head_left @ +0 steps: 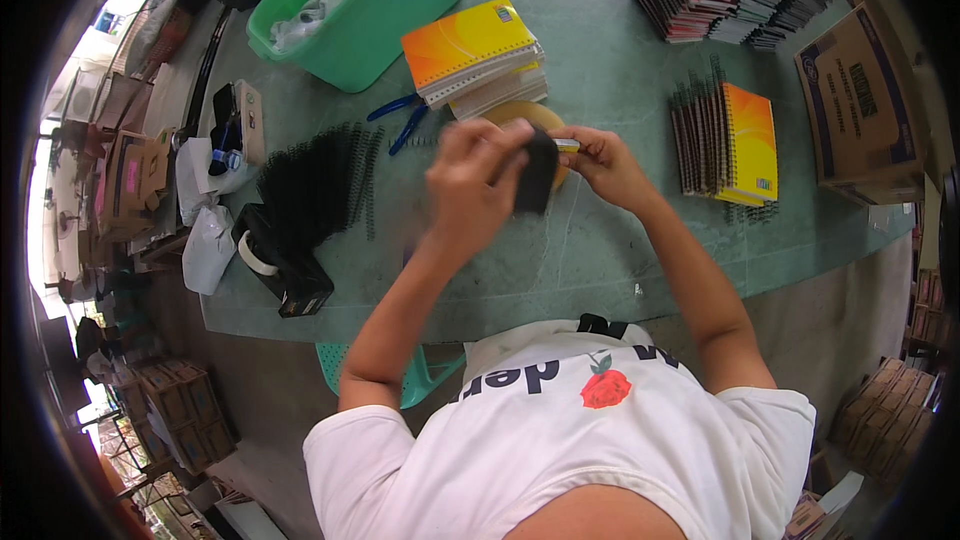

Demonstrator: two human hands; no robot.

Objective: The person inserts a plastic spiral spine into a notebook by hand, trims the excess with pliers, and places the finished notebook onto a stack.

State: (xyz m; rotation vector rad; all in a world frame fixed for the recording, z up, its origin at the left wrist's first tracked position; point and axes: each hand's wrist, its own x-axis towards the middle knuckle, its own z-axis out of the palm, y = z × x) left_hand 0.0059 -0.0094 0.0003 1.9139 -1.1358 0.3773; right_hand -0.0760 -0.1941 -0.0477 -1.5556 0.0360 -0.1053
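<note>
Hands meet above the green table point(600, 260): left hand point(478, 180) pinches a blurred black, seemingly spiral binding piece point(538, 172), right hand point(603, 162) grips a small yellowish thing's end; that loose piece could slip or snag between 2 hands

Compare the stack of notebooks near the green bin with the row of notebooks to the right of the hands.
The stack of notebooks lies flat, covers up, piled one on another beside the green bin; the row of notebooks stands on edge, packed side by side. The stack's black coils barely show; the row's coils line up along its top and left. The stack looks like a few books; the row holds more. Both have orange and yellow covers and rest on the green table.
</note>
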